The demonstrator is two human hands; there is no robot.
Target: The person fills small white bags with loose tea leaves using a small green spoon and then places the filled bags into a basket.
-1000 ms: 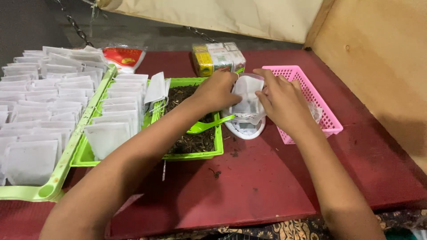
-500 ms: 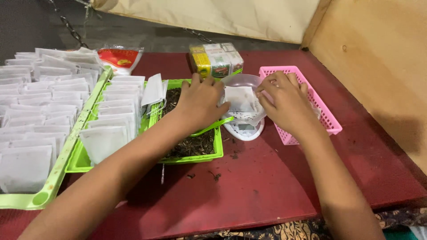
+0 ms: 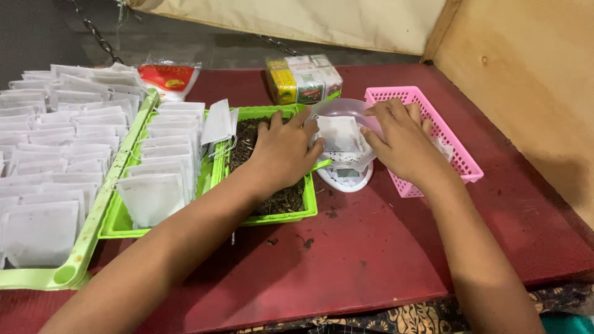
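Observation:
My left hand [image 3: 283, 150] and my right hand [image 3: 402, 141] both pinch a small white filter bag [image 3: 339, 133] from either side, holding it over a clear plastic bowl [image 3: 344, 109]. The bowl sits on a small white scale [image 3: 344, 177] and has dark leaf bits at its bottom. My left hand lies over a green tray of dark loose tea [image 3: 281, 201], partly covering a green spoon [image 3: 322, 164]. My right wrist rests by a pink basket [image 3: 443, 127].
A green tray with rows of white filter bags [image 3: 164, 154] stands left of the tea, and a larger pale green tray with several more bags [image 3: 52, 148] fills the far left. A red pouch [image 3: 168, 77] and a wrapped box pack [image 3: 303, 78] stand at the back. A wooden wall rises on the right.
The bag went from upright between my fingers to lying low over the bowl. My left hand slid down onto the tea tray, and dark bits now show in the bowl.

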